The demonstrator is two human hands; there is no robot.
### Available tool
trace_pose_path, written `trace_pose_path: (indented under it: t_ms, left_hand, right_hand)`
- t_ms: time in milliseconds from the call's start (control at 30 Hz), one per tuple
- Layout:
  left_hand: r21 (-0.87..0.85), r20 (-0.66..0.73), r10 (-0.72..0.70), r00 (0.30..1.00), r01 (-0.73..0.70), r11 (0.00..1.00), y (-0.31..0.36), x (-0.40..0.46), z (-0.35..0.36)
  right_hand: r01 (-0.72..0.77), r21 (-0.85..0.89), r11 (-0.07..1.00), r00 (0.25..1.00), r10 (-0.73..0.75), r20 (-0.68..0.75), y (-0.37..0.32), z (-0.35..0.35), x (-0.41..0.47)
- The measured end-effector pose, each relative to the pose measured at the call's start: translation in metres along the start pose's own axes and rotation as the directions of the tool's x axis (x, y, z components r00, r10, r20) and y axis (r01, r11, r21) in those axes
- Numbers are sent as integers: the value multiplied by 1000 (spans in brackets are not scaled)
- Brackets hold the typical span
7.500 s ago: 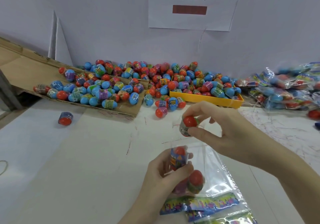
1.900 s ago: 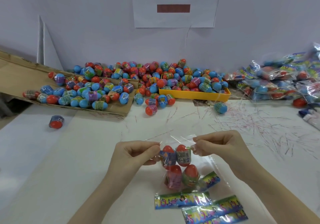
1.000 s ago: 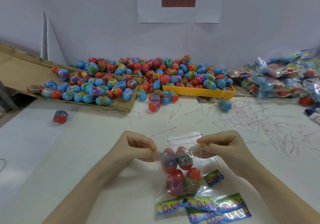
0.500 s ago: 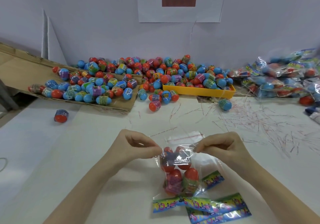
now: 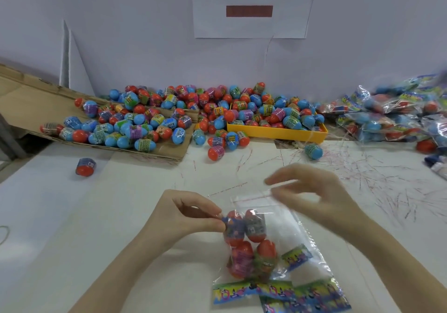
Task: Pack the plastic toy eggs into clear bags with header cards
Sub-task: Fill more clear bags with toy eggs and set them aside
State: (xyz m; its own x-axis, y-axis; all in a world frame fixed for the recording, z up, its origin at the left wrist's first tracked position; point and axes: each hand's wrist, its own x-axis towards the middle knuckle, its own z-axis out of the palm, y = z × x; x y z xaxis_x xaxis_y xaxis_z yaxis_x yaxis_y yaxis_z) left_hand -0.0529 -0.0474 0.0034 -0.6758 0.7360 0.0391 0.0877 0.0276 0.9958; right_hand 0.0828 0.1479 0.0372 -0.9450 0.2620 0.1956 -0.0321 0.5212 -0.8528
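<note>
Left hand (image 5: 193,218) pinches the left edge of the bag (image 5: 285,237), grip clamped on the film just beside the upper eggs. Right hand (image 5: 312,191) is blurred; its thumb and forefinger seem to nip the red strip (image 5: 251,197) at the bag mouth, grip together on it. Four eggs (image 5: 249,242) sit inside the bag, below and between the two grips, two over two. Bag rests on the bench (image 5: 96,216). Header cards (image 5: 290,295) lie under the bag's lower end, nearer than both grips. Beyond the grips: loose eggs heaped on cardboard (image 5: 167,154) and in a yellow tray (image 5: 275,132). Filled bags (image 5: 391,119) are piled far right of the right grip. One stray egg (image 5: 85,167) lies well left of the left grip.
</note>
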Motion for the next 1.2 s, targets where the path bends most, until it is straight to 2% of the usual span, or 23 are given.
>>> trace_pose_path:
  t_ms: [67, 133, 233, 300, 367, 467, 533, 633, 767, 833, 867, 900, 933, 967, 1000, 1033, 1067, 1100, 1133, 1167, 1200]
  left_hand:
    - [-8, 3, 11, 1000, -11, 1000, 2, -2, 1]
    - [-6, -3, 26, 1000, -26, 1000, 4, -4, 2]
    - [10, -31, 38, 999, -38, 999, 3, -8, 2]
    - [-5, -48, 33, 998, -33, 999, 2, -9, 3]
    - [-47, -70, 21, 997, -25, 999, 2, -11, 4]
    - [-112, -76, -10, 997, 2, 994, 1, -13, 5]
    - [-119, 2, -61, 998, 61, 991, 2, -15, 9]
    - [-41, 104, -125, 987, 130, 991, 9, -16, 20]
    - [-44, 185, -143, 972, 153, 987, 15, -15, 28]
    - [-88, 205, -169, 964, 190, 978, 14, -15, 32]
    - [-110, 173, -178, 969, 199, 974, 13, -15, 33]
    - [-120, 106, -189, 976, 201, 972, 10, -15, 34]
    - [-102, 9, -188, 982, 188, 977, 5, -15, 35]
    - [-64, -92, -171, 981, 166, 984, 3, -15, 37]
    - [5, -160, -118, 980, 120, 993, 0, -16, 40]
    - [118, -189, -53, 981, 76, 990, -4, -18, 43]
    - [313, -177, 37, 984, 20, 949, -6, -20, 49]
    - [543, -140, 161, 977, -60, 837, -7, -22, 55]
    - [752, -57, 302, 952, -158, 639, -8, -23, 61]
    - [828, 29, 379, 925, -234, 509, -13, -22, 64]
    - [856, 101, 380, 920, -275, 439, -13, -23, 67]
  right_hand:
    - [-7, -291, 957, 969, 78, 233, -7, 17, 5]
    - [49, -477, 878, 928, 136, 347, -5, 28, 8]
    - [-45, -330, 943, 926, 164, 341, -4, 24, 8]
    - [-71, -212, 975, 910, 150, 386, -3, 17, 4]
    - [-90, -115, 989, 900, 130, 416, -4, 13, 2]
    - [-118, -22, 993, 921, 117, 372, -5, 11, -1]
    - [-121, 55, 991, 937, 96, 336, -6, 12, -2]
    - [-157, 159, 975, 941, 99, 325, -5, 9, -2]
    - [-199, 208, 958, 904, 97, 417, 1, -4, -5]
    - [-217, 160, 963, 871, 117, 477, 1, -15, -5]
    - [-220, 141, 965, 883, 135, 450, 1, -23, -3]
    - [-221, 142, 965, 926, 162, 340, 1, -33, 0]
    - [-213, 184, 960, 972, 188, 144, -1, -45, 5]
    - [-170, 260, 950, 976, 199, -86, 0, -60, 10]
    - [-118, 328, 937, 939, 213, -271, 0, -74, 15]
    - [-97, 344, 934, 908, 225, -354, 0, -84, 16]
    - [-143, 305, 941, 909, 247, -335, 2, -89, 14]
    - [-239, 226, 944, 909, 300, -290, 5, -88, 12]
    - [-326, 121, 938, 901, 346, -260, 7, -80, 13]
    - [-355, -3, 935, 912, 346, -221, 8, -67, 13]
    - [-314, -139, 939, 945, 295, -142, 10, -52, 6]
